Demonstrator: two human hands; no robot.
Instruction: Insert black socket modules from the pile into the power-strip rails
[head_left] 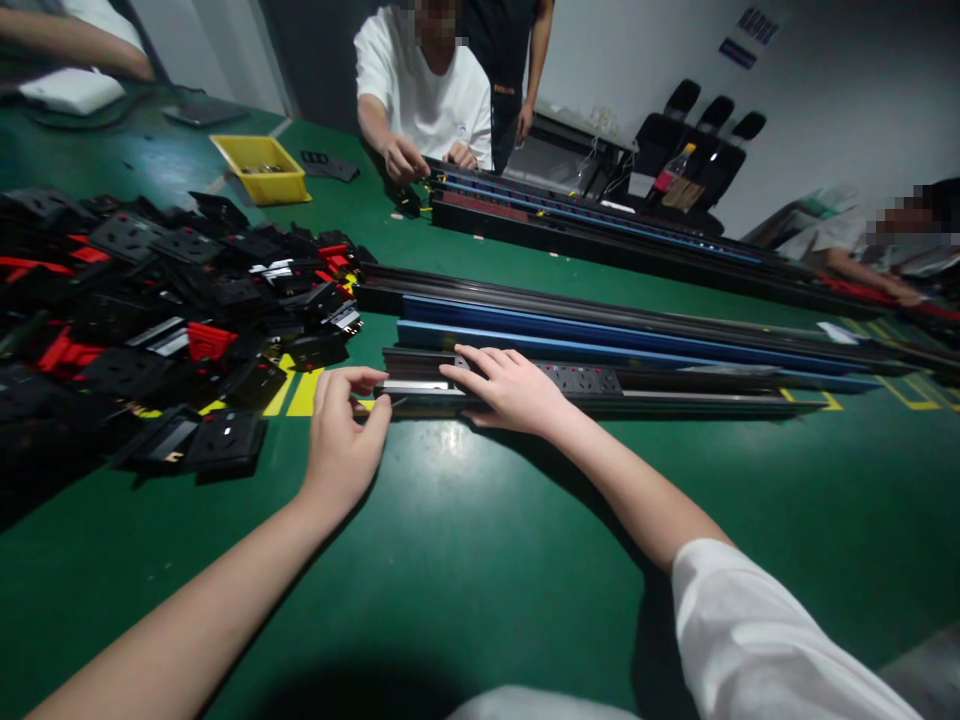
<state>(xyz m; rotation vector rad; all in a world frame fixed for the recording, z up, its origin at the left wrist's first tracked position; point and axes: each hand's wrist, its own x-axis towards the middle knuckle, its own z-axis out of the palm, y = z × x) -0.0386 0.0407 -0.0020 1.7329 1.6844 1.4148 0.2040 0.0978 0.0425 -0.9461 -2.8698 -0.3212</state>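
Wall signs (757,26) blur unreadably; right hand (517,390) touches socket rail (607,404).

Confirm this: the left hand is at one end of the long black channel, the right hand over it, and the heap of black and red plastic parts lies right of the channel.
Wrong on the heap of black and red plastic parts: the head view shows it left of the long black channel. The left hand and right hand are as stated.
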